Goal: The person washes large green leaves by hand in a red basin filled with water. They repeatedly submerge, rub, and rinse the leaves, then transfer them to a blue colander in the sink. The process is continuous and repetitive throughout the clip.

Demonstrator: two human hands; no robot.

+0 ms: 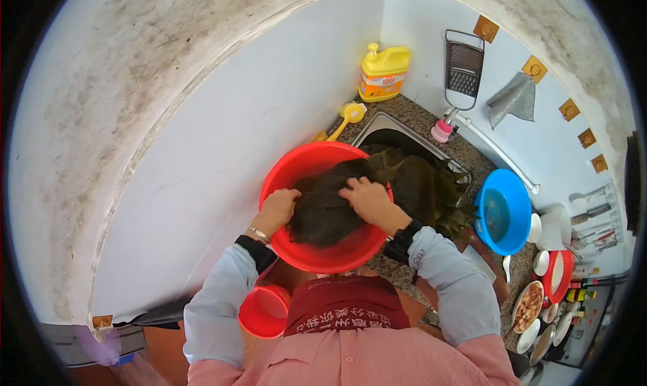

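Dark green broad leaves [326, 204] lie in a large red plastic basin [323, 262] in front of me. At the basin's left side, my left hand [278, 209] pinches the edge of a leaf between thumb and fingers. My right hand [371, 201] rests on the leaves near the basin's right rim, fingers bent; whether it grips one is unclear. More wet, olive-green leaves [414, 183] are heaped to the right, over a stainless steel sink [386, 120].
A blue basin [505, 211] holding liquid stands right of the leaves. Behind are a yellow detergent jug [384, 72] and a yellow brush [349, 118]. A red bucket [265, 312] is below left. A plate of food [528, 306] and several dishes stand far right.
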